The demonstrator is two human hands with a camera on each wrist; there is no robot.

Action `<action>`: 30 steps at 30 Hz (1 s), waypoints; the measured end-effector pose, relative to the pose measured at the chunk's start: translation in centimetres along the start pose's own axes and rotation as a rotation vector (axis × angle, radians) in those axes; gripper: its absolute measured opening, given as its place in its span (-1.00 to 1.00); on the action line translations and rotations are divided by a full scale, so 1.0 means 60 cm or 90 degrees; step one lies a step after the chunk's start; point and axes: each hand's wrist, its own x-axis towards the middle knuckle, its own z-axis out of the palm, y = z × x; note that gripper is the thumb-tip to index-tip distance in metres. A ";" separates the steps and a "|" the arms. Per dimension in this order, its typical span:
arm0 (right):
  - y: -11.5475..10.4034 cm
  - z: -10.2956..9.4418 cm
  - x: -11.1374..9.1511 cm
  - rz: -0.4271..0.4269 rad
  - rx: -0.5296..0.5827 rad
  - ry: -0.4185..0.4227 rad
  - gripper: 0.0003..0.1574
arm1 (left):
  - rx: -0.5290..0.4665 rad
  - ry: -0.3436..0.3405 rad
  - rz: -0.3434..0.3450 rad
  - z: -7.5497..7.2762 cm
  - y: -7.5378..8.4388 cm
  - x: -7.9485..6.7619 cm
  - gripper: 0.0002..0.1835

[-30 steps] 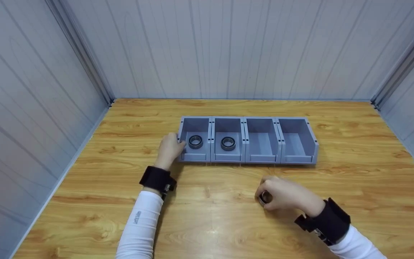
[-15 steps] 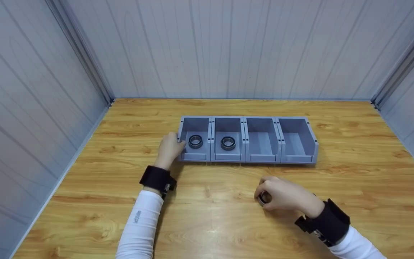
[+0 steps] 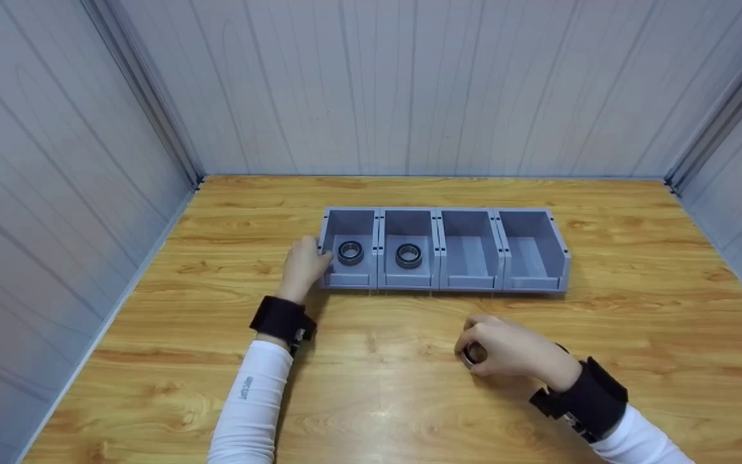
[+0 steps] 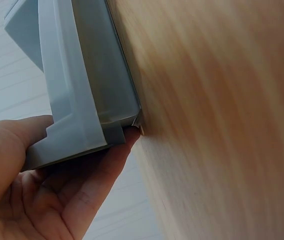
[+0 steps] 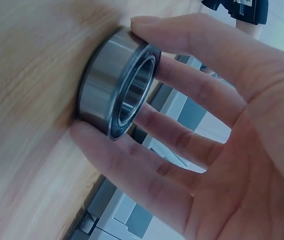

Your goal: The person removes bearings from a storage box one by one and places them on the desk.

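In the head view my left hand (image 3: 303, 265) grips the left side wall of the leftmost grey storage bin (image 3: 350, 281). Its thumb is over the wall and its fingers reach under the bottom, as the left wrist view shows. A ball bearing (image 5: 101, 82), steel with a dark seal, stands low over the wooden table, pinched between thumb and forefinger of my right hand (image 3: 509, 345). The other right fingers extend behind the ring. Another bearing (image 3: 350, 261) lies flat in the leftmost bin, and one more bearing (image 3: 409, 263) lies in the bin beside it.
The joined bins form a row across the table (image 3: 371, 386); the third bin (image 3: 471, 283) and the rightmost bin (image 3: 534, 283) show bare floors. A dark curved edge (image 3: 563, 348) peeks out behind my right wrist. White panel walls (image 3: 409, 90) enclose the back and sides.
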 end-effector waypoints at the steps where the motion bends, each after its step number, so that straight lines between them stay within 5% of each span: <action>1: -0.013 -0.009 0.000 0.011 0.004 -0.006 -0.67 | -0.002 0.000 -0.001 0.000 0.001 0.000 -0.80; 9: -0.078 -0.050 0.005 0.054 0.009 -0.047 -0.68 | -0.006 0.000 -0.006 -0.001 0.003 -0.002 -0.85; 30: -0.084 -0.045 0.003 0.052 -0.005 -0.026 -0.62 | 0.002 0.007 0.012 -0.002 0.002 -0.005 -0.84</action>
